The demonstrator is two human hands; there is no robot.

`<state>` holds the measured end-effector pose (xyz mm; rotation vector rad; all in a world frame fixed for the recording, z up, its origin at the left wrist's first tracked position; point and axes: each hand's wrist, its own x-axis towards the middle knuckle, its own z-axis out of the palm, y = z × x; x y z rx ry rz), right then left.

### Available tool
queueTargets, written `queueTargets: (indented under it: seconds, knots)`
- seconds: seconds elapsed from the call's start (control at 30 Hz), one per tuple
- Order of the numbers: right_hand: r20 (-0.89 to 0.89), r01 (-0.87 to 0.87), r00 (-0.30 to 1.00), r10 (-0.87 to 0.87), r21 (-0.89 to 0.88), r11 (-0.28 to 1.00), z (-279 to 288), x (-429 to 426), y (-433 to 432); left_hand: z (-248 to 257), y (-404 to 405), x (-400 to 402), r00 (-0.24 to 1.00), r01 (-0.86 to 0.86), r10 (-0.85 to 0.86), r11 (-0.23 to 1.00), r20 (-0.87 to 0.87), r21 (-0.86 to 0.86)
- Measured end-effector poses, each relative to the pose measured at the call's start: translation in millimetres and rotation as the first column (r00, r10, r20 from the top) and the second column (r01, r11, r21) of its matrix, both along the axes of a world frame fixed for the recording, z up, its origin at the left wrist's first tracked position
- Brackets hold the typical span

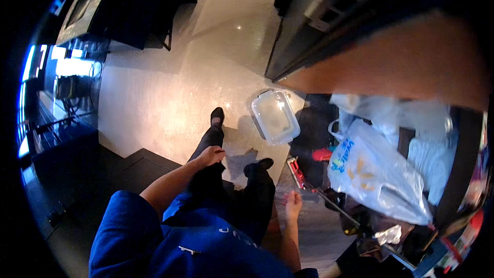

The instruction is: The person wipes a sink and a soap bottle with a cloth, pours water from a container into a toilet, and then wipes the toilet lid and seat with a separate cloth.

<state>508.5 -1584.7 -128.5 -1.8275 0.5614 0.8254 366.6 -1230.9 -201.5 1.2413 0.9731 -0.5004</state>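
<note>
My left hand [211, 155] hangs over my thigh with its fingers loosely bent; nothing shows in it. On the right, my right hand [293, 202] is low beside my knee, fingers curled, near a red object [296, 173] at the end of a long thin pole. Ahead of my feet a translucent plastic bin [274, 117] rests on the pale floor. A white plastic bag [370, 170] with blue writing lies to the right of my right hand, apart from it.
Dark furniture [131, 11] stands at the upper left, and a brown panel [401, 65] rises at the upper right. White bundles [430, 166] lie behind the bag. The long pole [343, 212] slants across the lower right, by dark bags. Cables and bright screens are at the far left.
</note>
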Motion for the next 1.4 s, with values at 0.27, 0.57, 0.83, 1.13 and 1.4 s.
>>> queueTargets:
  seconds: [0.27,0.57,0.83,1.13,1.4]
  knots:
    - [0.113,-0.573,0.767,0.631,-0.321,0.754,-189.5,153.2,84.0,-127.8,-11.7,94.7,0.963,-0.268,0.256,0.909,-0.077,-0.319]
    - [0.008,-0.747,0.486,0.874,-0.516,0.420,-425.1,266.5,139.8,-365.4,-107.6,158.2,0.833,-0.512,0.487,0.858,0.263,0.033]
    - [0.033,-0.761,0.633,0.774,-0.158,0.629,-393.1,237.2,173.1,-340.1,-61.1,120.7,0.892,-0.453,0.453,0.892,0.005,0.017]
    - [-0.015,-0.726,0.688,0.726,-0.032,0.687,-214.1,165.1,266.0,-120.1,101.7,58.5,0.920,-0.393,0.390,0.917,-0.045,-0.064]
    - [0.021,-0.602,0.797,0.603,0.089,0.793,-13.4,152.4,436.6,99.3,288.1,48.6,0.885,-0.431,0.418,0.902,0.203,0.019]
